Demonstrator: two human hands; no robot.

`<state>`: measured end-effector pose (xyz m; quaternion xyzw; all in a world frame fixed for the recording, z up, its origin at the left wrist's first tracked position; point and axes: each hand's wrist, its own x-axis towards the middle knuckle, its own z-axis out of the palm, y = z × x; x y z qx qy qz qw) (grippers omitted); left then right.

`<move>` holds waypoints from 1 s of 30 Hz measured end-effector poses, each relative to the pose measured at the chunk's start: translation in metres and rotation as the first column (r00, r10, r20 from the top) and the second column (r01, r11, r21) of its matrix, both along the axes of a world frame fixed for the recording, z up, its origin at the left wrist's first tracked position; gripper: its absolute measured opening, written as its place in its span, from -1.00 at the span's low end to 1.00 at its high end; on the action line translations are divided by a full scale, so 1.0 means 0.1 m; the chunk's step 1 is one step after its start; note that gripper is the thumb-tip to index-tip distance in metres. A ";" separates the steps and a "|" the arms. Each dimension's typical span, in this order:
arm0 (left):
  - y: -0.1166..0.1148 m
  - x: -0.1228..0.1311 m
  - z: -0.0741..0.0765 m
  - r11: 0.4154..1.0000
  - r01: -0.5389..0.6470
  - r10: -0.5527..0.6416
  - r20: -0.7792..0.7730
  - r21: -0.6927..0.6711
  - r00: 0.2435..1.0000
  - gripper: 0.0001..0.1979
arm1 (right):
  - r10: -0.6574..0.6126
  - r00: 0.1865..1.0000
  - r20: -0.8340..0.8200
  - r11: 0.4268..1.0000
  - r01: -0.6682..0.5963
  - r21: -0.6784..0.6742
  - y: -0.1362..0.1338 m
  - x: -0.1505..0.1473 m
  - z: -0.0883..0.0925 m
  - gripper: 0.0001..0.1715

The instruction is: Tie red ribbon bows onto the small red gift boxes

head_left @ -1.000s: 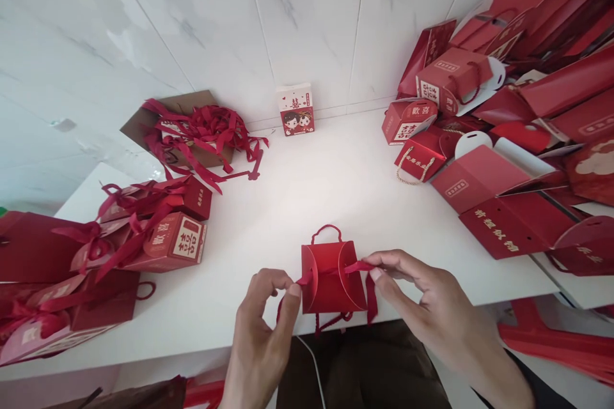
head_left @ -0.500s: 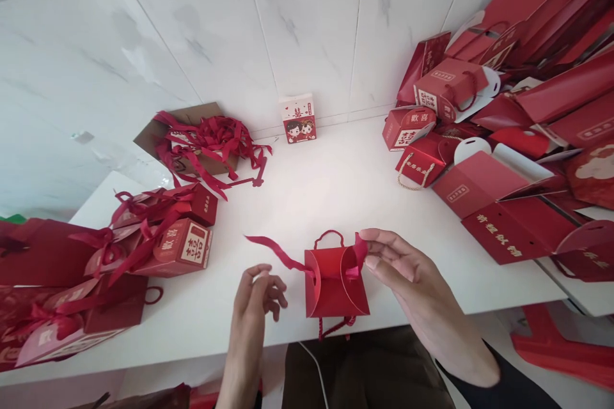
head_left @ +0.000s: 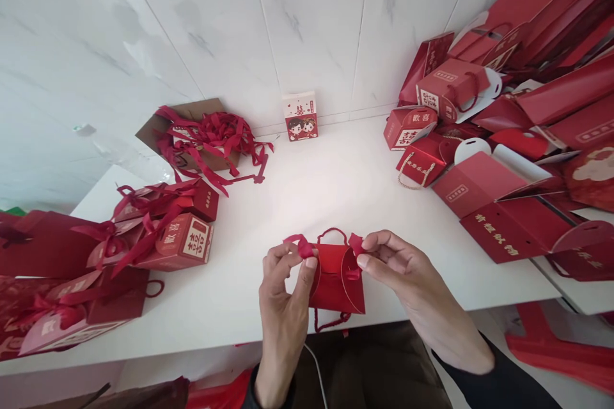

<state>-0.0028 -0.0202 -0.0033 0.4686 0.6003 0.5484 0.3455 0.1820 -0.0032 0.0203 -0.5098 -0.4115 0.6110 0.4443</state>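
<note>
A small red gift box [head_left: 330,294] with rope handles sits at the table's front edge, its curved flaps folded inward. A red ribbon [head_left: 305,246] runs through the flaps, one end rising on each side. My left hand [head_left: 285,284] pinches the left end between thumb and fingers, over the left flap. On the other side, my right hand [head_left: 400,268] holds the right end of the ribbon between thumb and fingertips, just above the right flap. The left hand hides part of the box's left side.
Ribbon-tied red boxes [head_left: 175,243] stand at the left. Behind them, a cardboard box [head_left: 148,131] overflows with red ribbons. A small white-and-red box [head_left: 301,116] stands by the tiled wall. Unfolded and folded red boxes [head_left: 503,223] pile up at the right.
My left hand has moved right and up from beside the box and taken hold of the ribbon's left end. The right hand keeps its pinch, nearly in place.
</note>
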 end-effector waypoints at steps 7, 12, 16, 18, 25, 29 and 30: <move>0.00 0.15 0.17 0.992 0.062 -0.089 0.263 0.109 0.961 -0.73 | 0.099 0.995 -0.027 0.994 -0.097 0.049 0.03 -0.05 0.04 -0.83; 0.07 0.15 0.22 0.997 0.072 -0.068 0.228 -0.009 0.971 -0.72 | 0.123 0.992 -0.029 0.986 -0.119 0.116 0.09 -0.07 0.05 -0.91; 0.06 0.18 0.32 0.933 0.321 -0.318 0.045 -0.165 0.947 -0.78 | 0.155 0.984 0.088 0.941 -0.174 0.290 0.16 -0.14 0.20 -0.93; 0.04 0.20 0.36 0.884 0.429 -0.433 0.020 -0.187 0.901 -0.86 | 0.191 0.959 0.210 0.886 -0.260 0.383 0.20 -0.18 0.30 -0.86; 0.05 0.11 0.38 0.903 0.313 -0.296 0.102 -0.294 0.950 -0.45 | 0.341 0.795 0.502 0.784 -0.535 0.314 0.33 -0.05 0.33 -0.59; 0.07 0.06 0.37 0.887 0.365 -0.317 0.203 -0.282 0.927 -0.48 | 0.123 0.771 0.625 0.755 -0.481 0.446 0.30 0.09 0.34 -0.77; 0.08 0.05 0.38 0.888 0.374 -0.316 0.237 -0.266 0.919 -0.52 | 0.110 0.778 0.618 0.760 -0.466 0.452 0.28 0.12 0.37 -0.78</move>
